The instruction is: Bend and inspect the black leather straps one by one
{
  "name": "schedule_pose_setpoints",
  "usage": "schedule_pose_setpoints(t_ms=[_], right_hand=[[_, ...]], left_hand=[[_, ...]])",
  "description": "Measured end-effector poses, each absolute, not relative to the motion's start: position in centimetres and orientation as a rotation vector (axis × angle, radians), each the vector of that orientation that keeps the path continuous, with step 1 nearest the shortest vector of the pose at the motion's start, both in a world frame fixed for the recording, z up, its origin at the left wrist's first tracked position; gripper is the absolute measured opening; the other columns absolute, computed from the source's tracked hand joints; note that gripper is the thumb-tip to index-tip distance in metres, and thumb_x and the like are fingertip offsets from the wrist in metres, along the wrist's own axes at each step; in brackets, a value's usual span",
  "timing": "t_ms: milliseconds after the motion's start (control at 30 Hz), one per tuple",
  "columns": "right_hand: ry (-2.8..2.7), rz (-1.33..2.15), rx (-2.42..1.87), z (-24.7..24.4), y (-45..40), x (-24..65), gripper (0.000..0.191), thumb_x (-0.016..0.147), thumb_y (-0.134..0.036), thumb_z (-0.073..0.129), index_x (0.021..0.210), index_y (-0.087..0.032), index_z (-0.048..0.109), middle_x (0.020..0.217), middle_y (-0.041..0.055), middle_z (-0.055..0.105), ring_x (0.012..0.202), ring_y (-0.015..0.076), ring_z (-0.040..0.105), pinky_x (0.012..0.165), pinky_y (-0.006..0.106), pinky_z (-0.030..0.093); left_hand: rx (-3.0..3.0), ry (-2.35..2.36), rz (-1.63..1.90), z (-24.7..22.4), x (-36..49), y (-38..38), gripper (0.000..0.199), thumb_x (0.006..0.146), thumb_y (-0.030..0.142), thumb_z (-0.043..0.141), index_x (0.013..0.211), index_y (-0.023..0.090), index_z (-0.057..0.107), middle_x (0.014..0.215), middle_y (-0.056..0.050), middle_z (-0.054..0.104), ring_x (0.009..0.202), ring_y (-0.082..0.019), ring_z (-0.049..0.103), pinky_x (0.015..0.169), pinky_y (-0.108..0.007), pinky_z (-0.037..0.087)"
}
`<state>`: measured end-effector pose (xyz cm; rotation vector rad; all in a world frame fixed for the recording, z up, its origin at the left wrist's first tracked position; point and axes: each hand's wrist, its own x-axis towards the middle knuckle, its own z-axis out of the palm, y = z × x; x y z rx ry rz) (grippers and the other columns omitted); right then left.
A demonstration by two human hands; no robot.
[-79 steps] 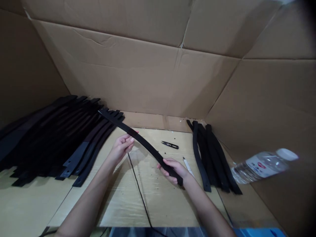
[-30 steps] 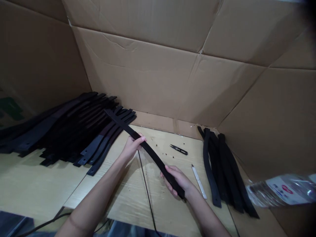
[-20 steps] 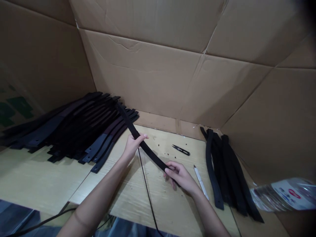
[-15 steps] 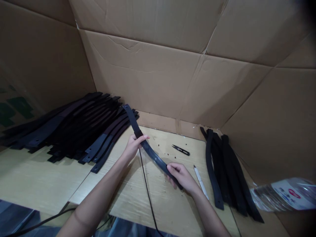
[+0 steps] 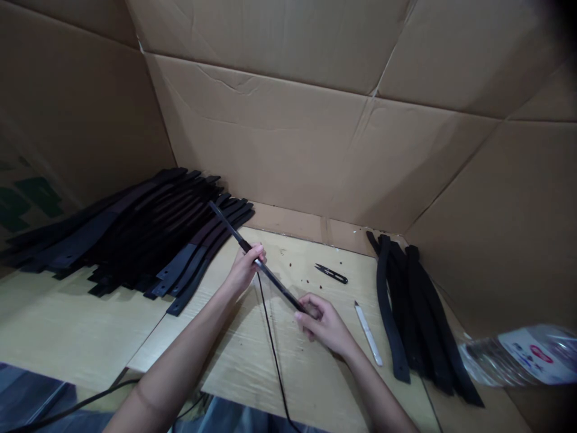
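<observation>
Above the table (image 5: 315,385), both hands (image 5: 244,267) (image 5: 328,325) grip one black strip (image 5: 279,285) — seen edge-on.

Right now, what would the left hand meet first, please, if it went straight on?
Past the black strip it holds, the left hand would probably meet the cardboard back wall; depth is unclear.

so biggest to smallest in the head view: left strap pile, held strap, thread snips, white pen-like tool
1. Left strap pile
2. Held strap, seen edge-on
3. White pen-like tool
4. Thread snips, shorter-looking but farther from the camera
</observation>
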<state>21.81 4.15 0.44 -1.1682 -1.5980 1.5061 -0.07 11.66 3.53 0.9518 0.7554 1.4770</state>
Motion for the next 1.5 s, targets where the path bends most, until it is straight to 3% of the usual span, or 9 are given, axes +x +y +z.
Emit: schedule_pose_setpoints(t_ms=[133,300,467,600,767,967,1067,1200,1500], right_hand=[[-1.652,1.451,-1.178,0.9,4.2,22.0,0.051,0.086,-0.062,0.051,0.068,-0.015,0.057,0.054,-0.0023,0.050,0.047,0.0090,0.049,0.044,0.020,0.037],[-1.390,1.781,-1.289,1.4,3.9,22.2,0.060,0.077,-0.071,0.054,0.089,-0.013,0.066,0.048,-0.0059,0.045,0.035,0.0074,0.044,0.032,0.018,0.030],[-1.343,1.822,-1.143,1.5,4.0,22.5,0.058,0.070,-0.061,0.071,0.107,-0.019,0.056,0.057,-0.0081,0.051,0.031,0.0036,0.038,0.028,0.015,0.025],[-1.468,1.793,-1.023,1.1,4.1,22.4,0.047,0.068,-0.049,0.078,0.094,-0.020,0.052,0.072,-0.0060,0.056,0.034,0.0018,0.041,0.031,0.015,0.029],[-1.535,1.700,-1.106,1.0,4.2,22.2,0.047,0.080,-0.062,0.059,0.070,-0.016,0.053,0.058,-0.0020,0.056,0.038,0.0059,0.048,0.036,0.017,0.036],[-1.475,1.754,-1.263,1.3,3.9,22.5,0.053,0.078,-0.070,0.053,0.080,-0.017,0.054,0.044,-0.0063,0.050,0.031,0.0062,0.039,0.030,0.016,0.027],[-1.502,1.772,-1.155,1.3,3.7,22.3,0.051,0.073,-0.062,0.067,0.097,-0.019,0.053,0.050,-0.0098,0.048,0.033,0.0053,0.037,0.029,0.015,0.030],[-1.499,1.731,-1.072,0.8,3.8,21.8,0.045,0.069,-0.050,0.076,0.091,-0.021,0.049,0.062,-0.0093,0.048,0.040,0.0043,0.042,0.033,0.015,0.035],[-1.449,1.747,-1.193,1.0,3.8,21.9,0.055,0.079,-0.066,0.057,0.081,-0.012,0.065,0.056,-0.0011,0.057,0.041,0.0070,0.050,0.040,0.018,0.037]], left_hand=[[0.992,0.908,1.465,3.9,0.0,11.3,0.027,0.062,0.037,0.076,0.071,0.013,0.067,0.056,0.004,0.047,0.045,-0.006,0.031,0.044,-0.024,0.019],[1.071,0.897,1.413,3.9,-0.1,11.1,0.021,0.060,0.032,0.076,0.064,0.015,0.065,0.054,0.004,0.044,0.048,-0.007,0.033,0.045,-0.024,0.018],[1.165,0.883,1.457,3.4,-0.4,11.6,0.033,0.058,0.032,0.076,0.046,0.016,0.050,0.045,0.005,0.036,0.047,-0.007,0.031,0.048,-0.024,0.020],[1.161,0.965,1.539,3.3,-0.5,11.6,0.035,0.059,0.033,0.077,0.044,0.016,0.049,0.046,0.005,0.040,0.048,-0.008,0.035,0.050,-0.024,0.027],[1.206,0.998,1.457,3.8,-0.3,11.2,0.021,0.058,0.030,0.080,0.065,0.015,0.068,0.062,-0.001,0.058,0.060,-0.012,0.049,0.057,-0.025,0.037],[1.111,0.859,1.349,4.3,0.0,10.7,0.028,0.053,0.033,0.079,0.057,0.016,0.057,0.054,0.004,0.043,0.052,-0.009,0.038,0.048,-0.023,0.026],[1.112,0.761,1.307,4.0,-0.1,10.8,0.037,0.052,0.038,0.080,0.054,0.017,0.049,0.051,0.005,0.039,0.051,-0.009,0.035,0.048,-0.023,0.022],[1.091,0.679,1.334,3.2,-0.2,11.2,0.047,0.055,0.049,0.078,0.050,0.018,0.043,0.046,0.006,0.035,0.047,-0.008,0.030,0.048,-0.024,0.018],[1.170,0.906,1.342,4.1,-0.2,10.8,0.026,0.056,0.035,0.080,0.070,0.017,0.069,0.067,-0.001,0.057,0.063,-0.014,0.046,0.056,-0.026,0.032]])
